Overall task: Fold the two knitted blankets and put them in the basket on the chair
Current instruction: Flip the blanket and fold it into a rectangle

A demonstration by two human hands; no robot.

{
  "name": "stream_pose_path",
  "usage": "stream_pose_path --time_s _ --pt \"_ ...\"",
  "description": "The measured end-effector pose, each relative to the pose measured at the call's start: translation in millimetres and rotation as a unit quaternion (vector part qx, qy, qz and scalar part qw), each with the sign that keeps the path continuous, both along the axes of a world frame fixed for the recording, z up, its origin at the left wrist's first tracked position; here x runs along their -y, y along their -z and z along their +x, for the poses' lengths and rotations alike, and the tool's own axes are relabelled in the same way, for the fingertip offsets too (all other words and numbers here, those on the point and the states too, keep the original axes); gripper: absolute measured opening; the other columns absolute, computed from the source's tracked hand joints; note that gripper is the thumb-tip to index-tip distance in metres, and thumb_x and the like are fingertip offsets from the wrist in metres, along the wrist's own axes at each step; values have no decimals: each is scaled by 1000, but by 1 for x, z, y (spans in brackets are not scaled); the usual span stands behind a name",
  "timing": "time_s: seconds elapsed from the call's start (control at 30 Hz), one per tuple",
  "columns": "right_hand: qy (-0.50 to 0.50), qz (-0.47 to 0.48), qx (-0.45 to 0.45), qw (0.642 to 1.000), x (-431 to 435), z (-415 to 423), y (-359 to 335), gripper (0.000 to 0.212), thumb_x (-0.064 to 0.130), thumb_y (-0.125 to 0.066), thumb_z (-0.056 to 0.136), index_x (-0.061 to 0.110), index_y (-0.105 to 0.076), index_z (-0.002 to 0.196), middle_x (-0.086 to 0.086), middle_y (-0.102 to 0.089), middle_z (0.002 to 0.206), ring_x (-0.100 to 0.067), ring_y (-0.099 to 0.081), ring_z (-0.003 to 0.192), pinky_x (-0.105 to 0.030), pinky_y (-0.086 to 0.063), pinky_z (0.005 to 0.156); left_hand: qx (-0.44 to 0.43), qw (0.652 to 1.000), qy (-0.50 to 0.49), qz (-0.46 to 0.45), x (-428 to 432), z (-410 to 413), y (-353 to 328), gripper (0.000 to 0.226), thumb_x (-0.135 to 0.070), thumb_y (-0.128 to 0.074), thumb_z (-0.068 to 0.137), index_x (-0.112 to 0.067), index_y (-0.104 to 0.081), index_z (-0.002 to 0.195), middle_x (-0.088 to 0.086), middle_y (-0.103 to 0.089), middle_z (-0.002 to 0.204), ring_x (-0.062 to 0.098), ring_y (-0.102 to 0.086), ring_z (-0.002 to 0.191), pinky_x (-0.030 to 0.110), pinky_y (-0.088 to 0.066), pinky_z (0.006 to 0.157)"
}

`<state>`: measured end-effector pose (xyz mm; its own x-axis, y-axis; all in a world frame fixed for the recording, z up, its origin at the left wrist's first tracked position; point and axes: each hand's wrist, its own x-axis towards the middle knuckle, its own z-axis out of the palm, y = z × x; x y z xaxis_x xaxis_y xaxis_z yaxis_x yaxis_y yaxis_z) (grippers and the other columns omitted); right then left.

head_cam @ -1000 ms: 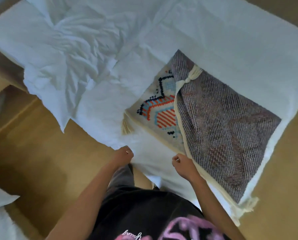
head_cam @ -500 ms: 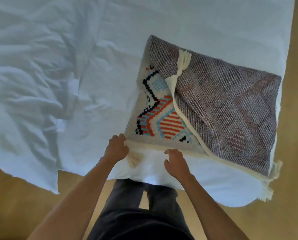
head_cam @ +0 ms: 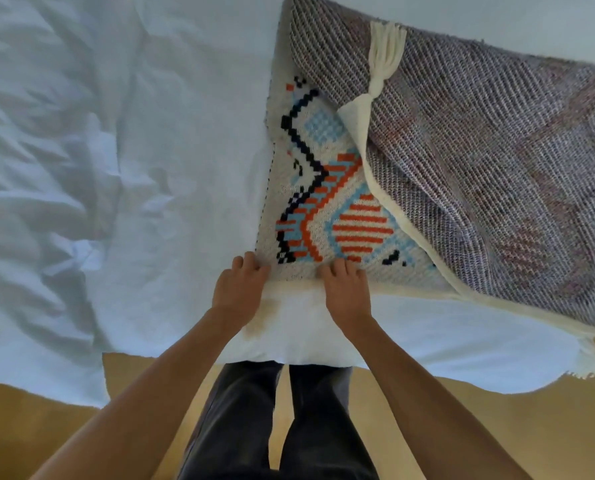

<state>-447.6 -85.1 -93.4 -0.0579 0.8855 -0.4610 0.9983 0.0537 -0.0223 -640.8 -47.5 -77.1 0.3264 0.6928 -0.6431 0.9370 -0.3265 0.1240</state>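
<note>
cream blanket with orange, blue, black pattern; white sheet.

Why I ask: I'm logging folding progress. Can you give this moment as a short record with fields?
surface: rumpled white bed sheet
item: cream knitted blanket with an orange, blue and black pattern, lying on the sheet
fold: one corner turned over, grey-purple reverse side up, cream tassel lying on it
left hand: fingers curled on the blanket's near-left corner
right hand: fingers curled on its near edge
second blanket, basket: not in view
</note>
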Motion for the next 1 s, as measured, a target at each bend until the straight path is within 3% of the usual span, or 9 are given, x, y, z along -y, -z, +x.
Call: stream_pose_path --time_s 0.1,0.23,0.37,0.47,0.6,0.67,0.8,0.87,1.0 --pt "3 19 -52 998 7 -5 0 32 -3 -73 58 7 -67 88 -11 -64 83 -30 -62 76 -36 -51 66 -38 999 29 -5 8 -19 -6 41 -5 -48 87 -14 -45 127 9 -42 121 25 -44 107 29 -45 74" --pt "-22 -15 -97 995 34 -8 -5 39 0 -77 54 6 -67 91 -10 -67 89 -29 -64 82 -35 -54 72 -80 994 51 -52 20 -24 -15 44 -13 -47 87 -15 -42 130 10 -42 126 26 -44 111 31 -45 84" --pt "-10 -57 -155 986 29 2 -15 33 5 -68 68 8 -65 101 -10 -63 103 -30 -60 98 -37 -49 84 -106 992 18 -67 5 4 -21 42 -38 -40 88 -13 -50 121 8 -43 123 25 -39 112 37 -36 92" --pt "30 -46 -191 980 10 19 -19 28 6 -52 83 5 -60 110 -13 -58 112 -31 -54 105 -40 -46 87 -61 998 -4 -34 -22 36 -21 43 -37 -42 90 -14 -46 125 9 -44 125 25 -41 114 38 -39 95" --pt "156 63 -163 972 -21 59 -15 23 8 -56 82 5 -58 105 -12 -60 104 -29 -55 96 -41 -49 84 48 997 17 63 -70 94 -25 42 -18 -51 87 -12 -40 127 10 -45 126 24 -43 115 39 -40 100" --pt "190 90 -132 969 -33 78 -12 26 8 -57 81 4 -56 107 -15 -59 104 -31 -54 96 -45 -48 84 89 989 54 109 -95 129 -28 41 -8 -51 84 -11 -41 124 11 -45 126 24 -43 115 38 -40 100" --pt "192 93 -67 975 -46 105 -8 39 9 -62 78 5 -52 115 -18 -52 115 -34 -49 105 -45 -43 89 130 954 175 207 -140 181 -26 52 -4 -55 81 -6 -39 130 17 -35 140 33 -27 136 43 -27 113" --pt "195 109 -49 973 -50 115 -5 40 9 -61 79 5 -51 117 -19 -52 116 -34 -50 104 -44 -43 87 104 948 207 218 -159 193 -24 53 -5 -55 83 -5 -37 133 17 -33 144 32 -22 139 43 -20 116" --pt "188 95 -49 976 -55 126 2 39 15 -55 87 8 -48 124 -16 -51 117 -32 -48 106 -43 -41 90 -62 946 243 204 -188 188 -18 51 -19 -62 82 -10 -42 128 14 -41 135 32 -32 130 51 -13 117"
